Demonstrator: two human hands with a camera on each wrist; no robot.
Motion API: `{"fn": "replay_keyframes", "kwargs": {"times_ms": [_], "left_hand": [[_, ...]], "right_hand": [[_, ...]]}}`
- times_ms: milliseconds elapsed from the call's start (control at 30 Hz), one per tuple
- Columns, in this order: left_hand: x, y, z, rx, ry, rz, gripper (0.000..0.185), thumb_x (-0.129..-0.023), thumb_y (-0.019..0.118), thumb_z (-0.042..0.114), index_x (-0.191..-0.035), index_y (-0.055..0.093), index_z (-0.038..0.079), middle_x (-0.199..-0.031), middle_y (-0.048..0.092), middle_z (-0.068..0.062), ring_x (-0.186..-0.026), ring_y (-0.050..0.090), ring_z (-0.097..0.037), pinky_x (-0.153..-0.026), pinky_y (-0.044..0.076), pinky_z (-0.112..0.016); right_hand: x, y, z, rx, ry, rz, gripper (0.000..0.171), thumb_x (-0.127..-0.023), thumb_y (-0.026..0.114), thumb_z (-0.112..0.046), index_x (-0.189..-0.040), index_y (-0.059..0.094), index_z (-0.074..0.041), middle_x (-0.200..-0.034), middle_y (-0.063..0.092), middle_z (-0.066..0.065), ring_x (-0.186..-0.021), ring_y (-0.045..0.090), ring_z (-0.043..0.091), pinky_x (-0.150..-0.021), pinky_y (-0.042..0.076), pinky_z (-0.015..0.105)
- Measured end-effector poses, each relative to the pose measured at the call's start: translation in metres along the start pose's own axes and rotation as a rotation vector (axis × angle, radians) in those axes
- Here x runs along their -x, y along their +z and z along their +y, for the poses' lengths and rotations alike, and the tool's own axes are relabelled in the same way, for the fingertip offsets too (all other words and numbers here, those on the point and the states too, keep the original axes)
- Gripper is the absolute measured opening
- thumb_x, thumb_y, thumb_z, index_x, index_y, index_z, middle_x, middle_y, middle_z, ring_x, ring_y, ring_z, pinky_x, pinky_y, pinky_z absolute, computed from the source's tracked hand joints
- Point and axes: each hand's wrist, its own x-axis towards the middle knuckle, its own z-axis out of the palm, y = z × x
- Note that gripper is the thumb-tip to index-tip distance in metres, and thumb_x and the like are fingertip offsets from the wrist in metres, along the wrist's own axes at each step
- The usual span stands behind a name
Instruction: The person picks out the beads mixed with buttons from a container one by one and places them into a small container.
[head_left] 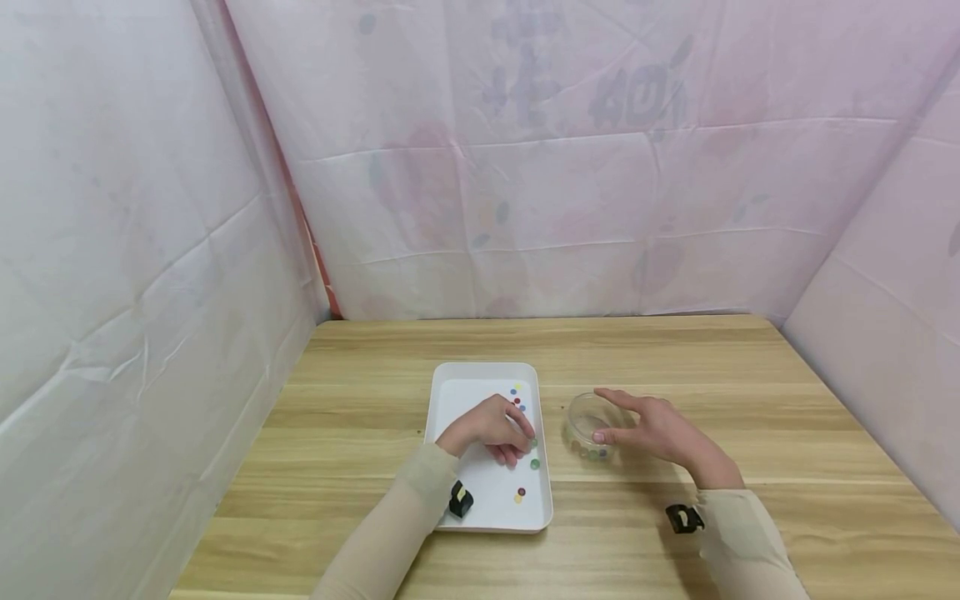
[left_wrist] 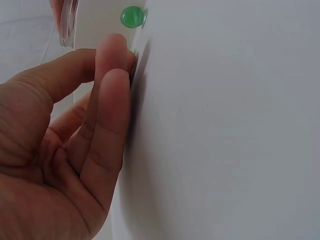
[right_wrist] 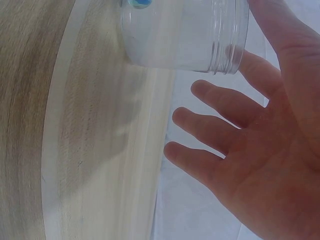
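Note:
Over the right side of a white tray point(head_left: 480, 508), my left hand point(head_left: 501, 429) reaches down with bent fingers. Its thumb and index fingertips meet at a green glass bead point(head_left: 534, 443). Fingers hide the pinch in the left wrist view. Just beyond these fingertips lies another green bead point(left_wrist: 132, 17) on the tray. My right hand point(head_left: 656, 429) holds a clear round jar point(right_wrist: 170, 35) by its rim between thumb and index finger, the other fingers spread apart. That jar stands upright on the table, its mouth uncovered, with several coloured beads point(head_left: 592, 454) at the bottom.
Small blue, yellow and red beads point(head_left: 516, 402) lie near the tray's far right corner. A dark red bead point(head_left: 521, 492) and a yellow one point(head_left: 517, 499) lie near its front. Beneath is a wooden table point(head_left: 360, 467), with pale cloth point(head_left: 555, 208) hanging around it.

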Motion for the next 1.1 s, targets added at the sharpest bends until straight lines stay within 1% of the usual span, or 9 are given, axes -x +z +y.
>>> {"fn": "replay_keyframes", "kwargs": {"times_ms": [300, 500, 800, 1000, 1100], "left_hand": [[-0.0013, 0.0005, -0.0007, -0.005, -0.004, 0.020, 0.006, -0.088, 0.079, 0.002, -0.090, 0.079, 0.008, -0.065, 0.072, -0.007, -0.051, 0.067, -0.013, -0.048, 0.055, -0.023], [-0.0045, -0.0010, -0.0025, -0.005, 0.013, 0.077, 0.004, -0.088, 0.080, 0.007, -0.092, 0.080, 0.007, -0.067, 0.073, -0.007, -0.052, 0.067, -0.013, -0.050, 0.056, -0.024], [-0.0073, -0.0045, -0.0044, -0.034, 0.079, 0.159, 0.004, -0.089, 0.082, 0.015, -0.091, 0.080, 0.012, -0.071, 0.075, -0.007, -0.056, 0.069, -0.012, -0.055, 0.059, -0.026], [-0.0076, -0.0032, -0.0038, -0.061, 0.106, 0.223, 0.005, -0.087, 0.083, 0.017, -0.090, 0.081, 0.013, -0.069, 0.074, -0.005, -0.056, 0.068, -0.012, -0.055, 0.056, -0.026], [-0.0073, -0.0034, -0.0037, -0.074, 0.115, 0.235, 0.005, -0.088, 0.083, 0.018, -0.091, 0.081, 0.014, -0.069, 0.073, -0.002, -0.057, 0.068, -0.011, -0.055, 0.055, -0.024]], "right_hand": [[-0.0001, 0.0009, 0.0005, 0.008, -0.004, 0.006, 0.085, -0.089, 0.078, -0.059, -0.156, 0.052, -0.014, -0.154, 0.054, 0.026, -0.139, 0.052, 0.053, -0.110, 0.045, 0.068], [-0.0006, 0.0017, 0.0016, 0.010, -0.005, 0.007, 0.085, -0.089, 0.078, -0.059, -0.156, 0.052, -0.014, -0.154, 0.054, 0.026, -0.139, 0.052, 0.054, -0.110, 0.045, 0.068], [-0.0004, 0.0025, 0.0015, 0.018, 0.005, 0.003, 0.086, -0.089, 0.077, -0.061, -0.157, 0.051, -0.016, -0.155, 0.054, 0.025, -0.139, 0.052, 0.053, -0.109, 0.045, 0.068], [0.0002, 0.0025, 0.0011, 0.020, 0.002, 0.005, 0.086, -0.088, 0.078, -0.060, -0.156, 0.052, -0.015, -0.155, 0.054, 0.025, -0.139, 0.053, 0.053, -0.109, 0.046, 0.068], [0.0005, 0.0026, 0.0006, 0.021, -0.001, 0.006, 0.086, -0.088, 0.078, -0.060, -0.156, 0.052, -0.015, -0.154, 0.055, 0.024, -0.139, 0.053, 0.053, -0.109, 0.046, 0.068]]}}
